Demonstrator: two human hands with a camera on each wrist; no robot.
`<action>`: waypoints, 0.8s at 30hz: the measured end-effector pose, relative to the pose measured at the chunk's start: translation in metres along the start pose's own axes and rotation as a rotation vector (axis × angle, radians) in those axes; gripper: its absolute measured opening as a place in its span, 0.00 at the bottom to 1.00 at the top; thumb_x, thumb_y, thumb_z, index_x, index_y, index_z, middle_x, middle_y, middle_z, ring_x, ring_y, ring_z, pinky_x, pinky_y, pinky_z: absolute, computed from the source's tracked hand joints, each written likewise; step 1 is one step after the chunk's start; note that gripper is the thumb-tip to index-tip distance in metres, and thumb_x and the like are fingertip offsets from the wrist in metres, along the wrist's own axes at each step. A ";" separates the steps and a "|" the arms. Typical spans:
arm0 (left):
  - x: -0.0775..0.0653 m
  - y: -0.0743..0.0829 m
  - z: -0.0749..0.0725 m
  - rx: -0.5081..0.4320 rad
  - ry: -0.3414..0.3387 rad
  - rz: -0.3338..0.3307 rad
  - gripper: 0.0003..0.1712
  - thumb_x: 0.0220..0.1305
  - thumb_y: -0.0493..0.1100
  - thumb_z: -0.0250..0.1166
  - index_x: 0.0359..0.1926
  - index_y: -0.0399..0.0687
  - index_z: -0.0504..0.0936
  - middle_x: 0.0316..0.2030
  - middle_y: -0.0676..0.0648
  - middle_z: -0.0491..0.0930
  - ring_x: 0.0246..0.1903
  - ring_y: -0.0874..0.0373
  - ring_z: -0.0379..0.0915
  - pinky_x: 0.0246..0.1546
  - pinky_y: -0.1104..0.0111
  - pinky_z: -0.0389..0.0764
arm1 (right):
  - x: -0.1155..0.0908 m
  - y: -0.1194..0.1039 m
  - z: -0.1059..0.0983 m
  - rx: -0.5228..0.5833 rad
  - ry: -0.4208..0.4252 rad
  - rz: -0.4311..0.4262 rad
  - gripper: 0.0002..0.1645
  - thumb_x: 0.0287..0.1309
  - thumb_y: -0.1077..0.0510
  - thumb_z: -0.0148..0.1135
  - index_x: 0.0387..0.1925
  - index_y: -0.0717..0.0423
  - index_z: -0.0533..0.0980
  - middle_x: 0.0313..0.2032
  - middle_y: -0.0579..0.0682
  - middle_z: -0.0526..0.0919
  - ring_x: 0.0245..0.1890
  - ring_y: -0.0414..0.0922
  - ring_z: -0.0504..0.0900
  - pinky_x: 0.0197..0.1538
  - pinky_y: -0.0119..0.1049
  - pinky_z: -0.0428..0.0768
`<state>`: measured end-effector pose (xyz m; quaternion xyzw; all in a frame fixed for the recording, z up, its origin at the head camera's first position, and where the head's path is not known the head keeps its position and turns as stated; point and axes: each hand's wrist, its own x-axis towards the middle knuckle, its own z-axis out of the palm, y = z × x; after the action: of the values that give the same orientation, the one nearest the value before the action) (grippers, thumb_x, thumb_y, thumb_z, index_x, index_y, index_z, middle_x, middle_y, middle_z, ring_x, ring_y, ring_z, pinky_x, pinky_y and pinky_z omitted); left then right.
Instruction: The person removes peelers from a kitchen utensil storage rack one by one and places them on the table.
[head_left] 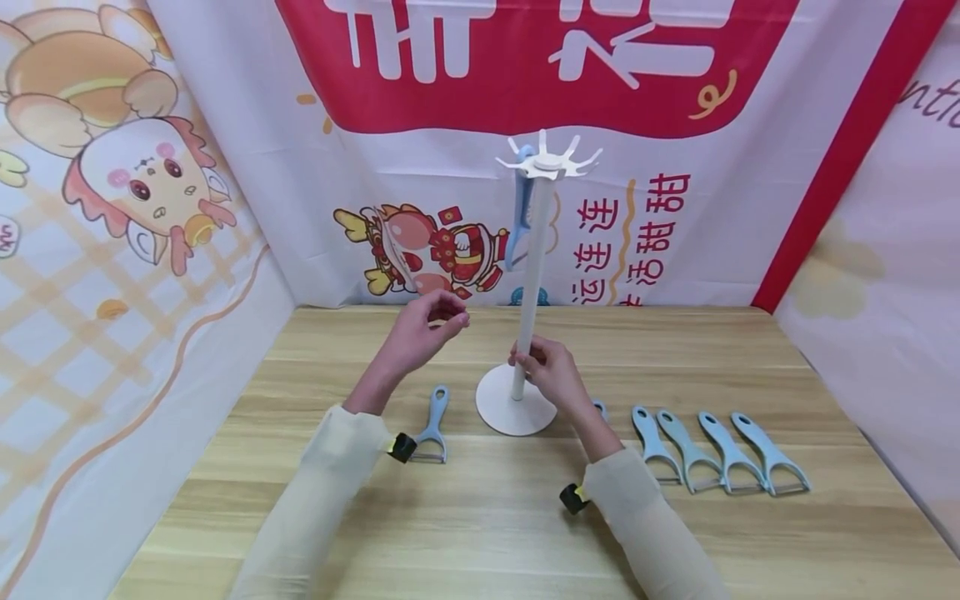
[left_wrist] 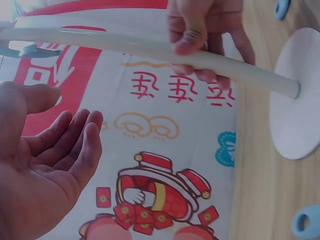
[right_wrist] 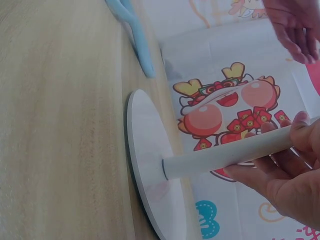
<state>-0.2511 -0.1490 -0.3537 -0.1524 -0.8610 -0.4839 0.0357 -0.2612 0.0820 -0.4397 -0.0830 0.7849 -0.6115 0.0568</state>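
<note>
A white stand with a tall pole (head_left: 534,258), a round base (head_left: 497,404) and a ring of hooks (head_left: 551,162) at its top stands upright on the table. My right hand (head_left: 553,373) grips the pole low down, fingers and thumb around it in the right wrist view. From a hook on the left side hangs a light-blue peeler (head_left: 520,221). Left of the pole, my left hand (head_left: 427,332) is in the air with relaxed, slightly bent fingers and nothing in it. Another blue peeler (head_left: 437,412) lies on the table below it, near my left sleeve.
Several more blue peelers (head_left: 720,442) lie in a row on the right of the wooden table (head_left: 480,525). One peeler handle (head_left: 600,408) shows partly behind my right wrist. Printed cloth (head_left: 420,167) hangs behind the table and at both sides.
</note>
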 end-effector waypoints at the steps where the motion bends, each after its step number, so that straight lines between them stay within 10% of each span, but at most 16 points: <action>1: 0.002 0.004 -0.001 -0.007 0.000 0.017 0.13 0.71 0.46 0.63 0.52 0.48 0.77 0.47 0.45 0.82 0.49 0.52 0.80 0.51 0.59 0.84 | 0.000 0.000 0.000 0.002 -0.002 0.000 0.08 0.69 0.59 0.58 0.45 0.56 0.79 0.45 0.55 0.84 0.53 0.52 0.82 0.57 0.52 0.82; 24: 0.031 0.078 0.002 -0.165 -0.037 0.251 0.24 0.75 0.45 0.57 0.68 0.46 0.70 0.60 0.44 0.76 0.61 0.54 0.74 0.66 0.61 0.75 | -0.001 -0.001 0.002 0.061 -0.001 -0.006 0.08 0.70 0.64 0.55 0.46 0.61 0.79 0.45 0.59 0.84 0.52 0.52 0.82 0.59 0.50 0.81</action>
<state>-0.2573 -0.1024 -0.2841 -0.2703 -0.7930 -0.5418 0.0672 -0.2598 0.0797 -0.4395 -0.0836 0.7656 -0.6352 0.0578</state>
